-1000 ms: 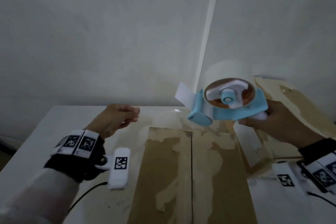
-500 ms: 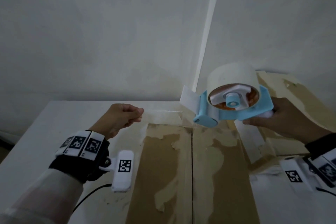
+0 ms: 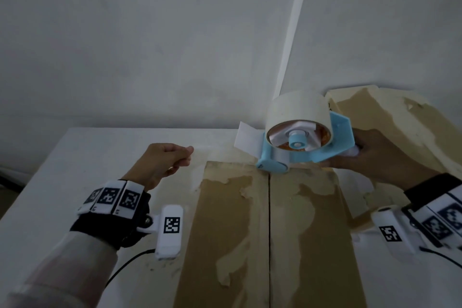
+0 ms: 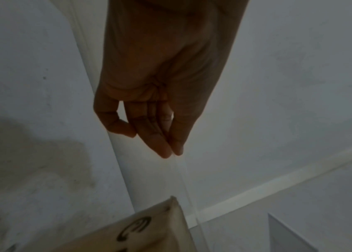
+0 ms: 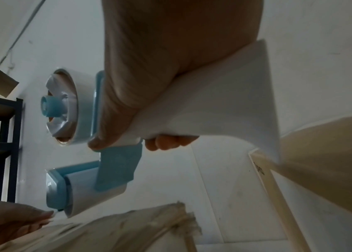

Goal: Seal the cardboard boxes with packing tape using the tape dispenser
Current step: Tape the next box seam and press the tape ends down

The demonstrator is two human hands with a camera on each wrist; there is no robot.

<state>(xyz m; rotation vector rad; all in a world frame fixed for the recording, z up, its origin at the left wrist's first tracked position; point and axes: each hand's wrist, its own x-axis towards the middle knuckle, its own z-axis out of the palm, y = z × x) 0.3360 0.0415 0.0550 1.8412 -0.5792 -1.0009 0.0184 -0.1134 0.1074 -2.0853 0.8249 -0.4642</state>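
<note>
The near end of the cardboard box (image 3: 268,232) is cut off by the bottom edge of the head view. The handle of the tape dispenser (image 3: 303,142) is largely hidden inside the right hand (image 3: 375,157). The clear tape strip (image 4: 187,184) pinched by the left hand (image 3: 162,161) is barely made out against the wall. The second box (image 3: 390,127) is cropped at the right edge.

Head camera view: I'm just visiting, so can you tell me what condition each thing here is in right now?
Tape dispenser: held in the air, front roller low over the far end of the box.
Right hand: grips the dispenser's handle.
Left hand: pinches the clear tape's free end.
Clear tape: drawn out, hard to see.
Cardboard box: flaps closed, centre seam not visibly taped, surface torn.
Second box: leans tilted behind the right hand.
</note>
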